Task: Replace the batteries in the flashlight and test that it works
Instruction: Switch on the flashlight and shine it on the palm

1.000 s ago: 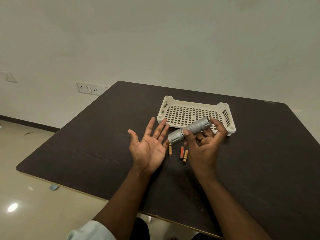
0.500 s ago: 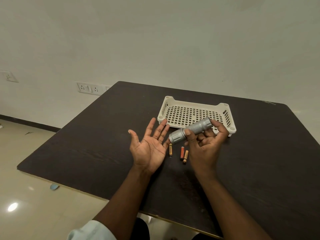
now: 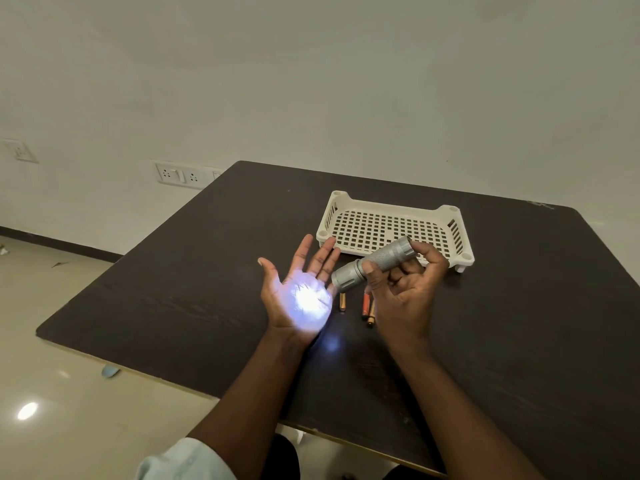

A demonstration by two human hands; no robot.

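My right hand grips a silver flashlight above the dark table, lens pointing left and down. The flashlight is lit: a bright white-blue spot falls on the palm of my left hand, which is held flat, palm up, fingers spread, just left of the lens. A fainter spot of light lies on the table below my left wrist. Three small batteries with orange and gold wraps lie on the table between and under my hands.
A cream perforated plastic tray stands on the table just behind my hands, with nothing in it. The table's left edge drops to a tiled floor. A wall with power sockets is at the back left.
The flashlight has come on and now lights my left palm; before, the palm was dark. Both hands stay in nearly the same place.
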